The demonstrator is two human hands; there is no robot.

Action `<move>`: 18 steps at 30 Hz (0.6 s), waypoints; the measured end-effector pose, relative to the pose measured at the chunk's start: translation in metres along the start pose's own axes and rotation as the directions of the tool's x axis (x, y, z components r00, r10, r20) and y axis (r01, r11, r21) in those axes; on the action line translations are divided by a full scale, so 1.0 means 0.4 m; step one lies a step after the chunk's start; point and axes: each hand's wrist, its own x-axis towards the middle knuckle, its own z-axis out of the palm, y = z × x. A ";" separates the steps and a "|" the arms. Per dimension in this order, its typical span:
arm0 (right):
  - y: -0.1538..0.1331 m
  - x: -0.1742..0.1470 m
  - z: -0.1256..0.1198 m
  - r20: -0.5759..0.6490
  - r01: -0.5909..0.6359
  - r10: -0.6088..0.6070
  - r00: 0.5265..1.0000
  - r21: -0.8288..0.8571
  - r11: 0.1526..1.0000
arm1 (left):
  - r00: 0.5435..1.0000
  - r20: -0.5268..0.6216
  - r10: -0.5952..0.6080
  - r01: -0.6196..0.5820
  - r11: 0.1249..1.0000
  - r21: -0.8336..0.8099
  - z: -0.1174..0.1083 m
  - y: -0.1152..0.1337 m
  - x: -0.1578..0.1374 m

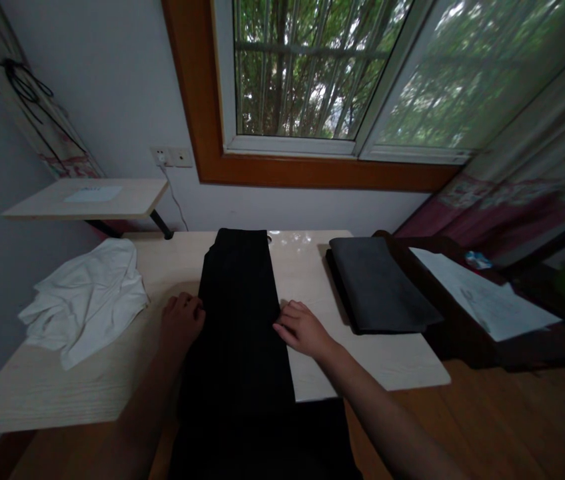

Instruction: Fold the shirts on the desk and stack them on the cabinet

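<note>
A pair of black trousers [240, 320], folded lengthwise as far as I can tell, lies long and narrow down the middle of the desk. Its near end runs to the front edge, where it merges with dark cloth below. My left hand [182, 319] is closed at the left edge of the trousers, fingers curled against the fabric. On the opposite edge, my right hand [303, 328] pinches the cloth between thumb and fingers. To the right sits a folded dark grey garment [380, 283] on top of black cloth. A crumpled white cloth [90, 293] lies to the left.
The pale wooden desk [312, 377] stands against the wall under a window. A small raised shelf [132, 200] with a paper sheet [93, 194] overhangs its back left. Beyond the right end, papers [487, 293] rest on dark furniture beside a curtain [527, 180].
</note>
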 end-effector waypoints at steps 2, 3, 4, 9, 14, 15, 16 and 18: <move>0.004 0.005 -0.004 -0.001 0.011 -0.011 1.000 -0.006 1.000 | 1.000 -0.009 0.029 -0.029 0.999 -0.045 0.005 -0.007 0.002; 0.006 0.007 -0.005 0.003 0.018 -0.018 1.000 -0.007 1.000 | 0.999 -0.012 0.052 -0.053 0.996 -0.067 0.007 -0.011 0.002; 0.008 0.010 -0.006 0.011 0.026 -0.026 1.000 -0.005 1.000 | 0.997 -0.011 0.078 -0.079 0.993 -0.089 0.010 -0.015 0.003; 0.027 0.026 -0.003 0.009 0.034 -0.034 0.999 0.012 0.999 | 0.987 -0.004 0.158 -0.156 0.969 -0.190 0.016 -0.023 0.003; 0.050 0.045 0.006 -0.058 -0.038 0.041 0.997 0.050 0.998 | 0.983 -0.032 0.182 -0.184 0.947 -0.264 0.021 -0.025 0.002; 0.053 0.047 0.008 -0.056 -0.053 0.056 0.997 0.054 0.997 | 0.982 -0.032 0.188 -0.189 0.942 -0.277 0.023 -0.026 0.003; 0.055 0.048 0.009 -0.051 -0.063 0.066 0.997 0.056 0.996 | 0.981 -0.027 0.193 -0.192 0.938 -0.287 0.024 -0.027 0.003; 0.058 0.047 0.011 -0.042 -0.072 0.075 0.996 0.055 0.996 | 0.982 -0.005 0.191 -0.184 0.936 -0.302 0.027 -0.029 0.005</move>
